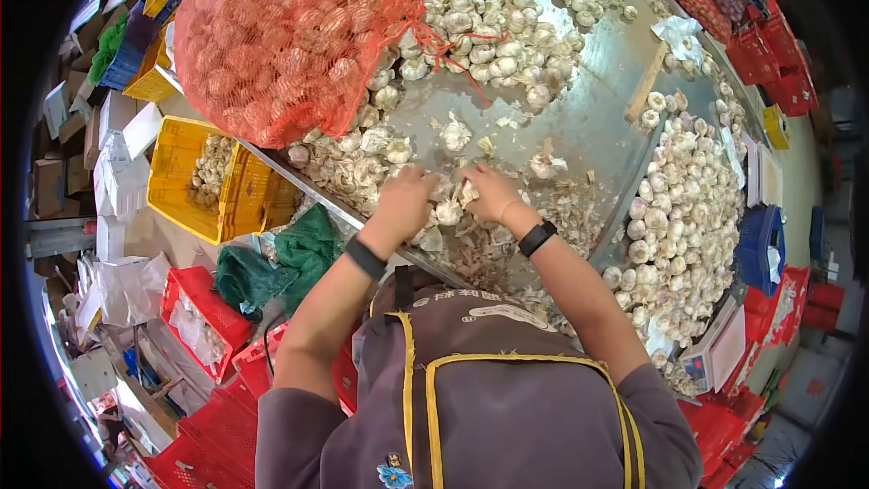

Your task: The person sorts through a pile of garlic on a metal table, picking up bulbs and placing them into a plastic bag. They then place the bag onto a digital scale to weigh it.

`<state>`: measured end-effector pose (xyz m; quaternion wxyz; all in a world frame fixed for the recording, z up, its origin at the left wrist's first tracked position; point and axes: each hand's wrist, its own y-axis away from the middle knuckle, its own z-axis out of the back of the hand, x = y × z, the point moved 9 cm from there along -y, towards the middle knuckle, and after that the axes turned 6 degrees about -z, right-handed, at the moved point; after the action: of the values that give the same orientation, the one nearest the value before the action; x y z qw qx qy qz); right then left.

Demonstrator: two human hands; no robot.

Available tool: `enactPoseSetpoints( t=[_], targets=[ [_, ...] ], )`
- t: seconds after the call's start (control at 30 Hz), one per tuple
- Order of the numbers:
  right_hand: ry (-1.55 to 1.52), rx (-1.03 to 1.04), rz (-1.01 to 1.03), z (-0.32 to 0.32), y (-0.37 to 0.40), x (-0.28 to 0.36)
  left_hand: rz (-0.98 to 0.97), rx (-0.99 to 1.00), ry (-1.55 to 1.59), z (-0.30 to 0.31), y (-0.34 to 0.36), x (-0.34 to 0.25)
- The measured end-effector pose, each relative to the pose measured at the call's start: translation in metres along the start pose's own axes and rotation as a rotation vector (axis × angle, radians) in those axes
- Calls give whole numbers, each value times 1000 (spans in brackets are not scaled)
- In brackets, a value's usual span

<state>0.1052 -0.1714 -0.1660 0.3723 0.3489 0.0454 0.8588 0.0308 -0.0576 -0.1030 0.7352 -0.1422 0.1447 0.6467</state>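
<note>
Over the metal table (579,127), my left hand (407,199) has its fingers bent among garlic bulbs and loose skins; what it holds, if anything, is hidden. Just to its right, my right hand (491,192) is closed on a garlic bulb (468,192), pinched at the fingertips. Another white bulb (448,212) lies between the two hands. Dry garlic skins (489,254) are scattered below them. A pile of garlic bulbs (498,27) lies farther back, and a larger heap of bulbs (679,208) is at the right.
A red mesh sack (290,36) full of bulbs stands at the back left. Beside the table are a yellow crate (186,208), green netting (303,254) and a red crate (204,321). A wooden strip (645,81), a blue basket (760,249) and a scale (715,353) are at the right.
</note>
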Motion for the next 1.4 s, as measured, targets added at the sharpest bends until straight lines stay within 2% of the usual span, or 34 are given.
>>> enactPoseSetpoints(
  t=[0.03,0.1,0.17,0.23,0.27,0.3,0.37,0.4,0.43,0.5,0.53,0.57,0.63,0.7,0.77,0.8,0.87,0.9,0.97,1.03,1.07,1.1,1.17,1.27,1.33,1.4],
  targets=[
    [4,21,-85,2,0,-9,-2,-4,3,-14,-10,0],
    [-15,-16,-141,12,10,-21,-29,221,-211,-46,-26,0],
    [-41,-53,-200,21,24,-41,-85,240,-238,-48,-32,0],
    [-658,-144,-332,28,37,-75,-40,192,43,-28,-34,4],
    [-954,-107,-356,25,41,-83,-16,104,46,-14,-32,7],
    [-962,-126,-365,28,46,-86,-37,111,45,-15,-31,12],
    [-1787,44,-406,9,59,-81,294,124,742,-36,-25,44],
    [-1951,238,-273,5,58,-62,320,96,1049,-22,-24,33],
    [-1959,224,-272,4,60,-63,312,108,1047,-13,-23,24],
    [-2002,432,-155,9,64,-21,392,39,1638,0,-14,7],
    [-1991,425,-128,4,61,-16,327,-1,1650,13,-16,-8],
    [-1996,433,-127,2,60,-7,334,-3,1645,13,-14,-20],
    [-2132,529,-194,4,66,19,169,-16,1269,22,-13,-45],
    [-2146,559,-266,-4,74,23,-228,-75,730,52,-15,-88],
    [-2286,626,-227,-15,82,7,-163,-47,716,52,-11,-93],
    [-2470,711,-264,-18,86,6,-68,-20,709,39,-10,-79],
    [-2523,660,-254,-9,103,-26,82,32,590,10,-6,-48],
    [-2579,603,-240,0,114,-48,85,32,590,6,-5,-45],
    [-2748,412,56,48,143,-95,156,143,270,-6,2,-37],
    [-2696,83,348,118,189,-137,112,119,230,-24,0,-33],
    [-2782,-76,663,160,220,-147,97,135,184,-31,-2,-34],
    [-2652,-199,903,197,253,-149,79,149,137,-36,-5,-37],
    [-2557,-768,1136,230,310,-166,38,219,77,-45,-9,-45],
    [-2551,-897,1243,218,331,-196,-40,360,-56,-73,-13,-56],
    [-2559,-752,959,186,297,-202,-81,427,-127,-92,-13,-56],
    [-2410,-426,544,135,237,-198,-101,282,78,-85,-15,-52]
  ],
)
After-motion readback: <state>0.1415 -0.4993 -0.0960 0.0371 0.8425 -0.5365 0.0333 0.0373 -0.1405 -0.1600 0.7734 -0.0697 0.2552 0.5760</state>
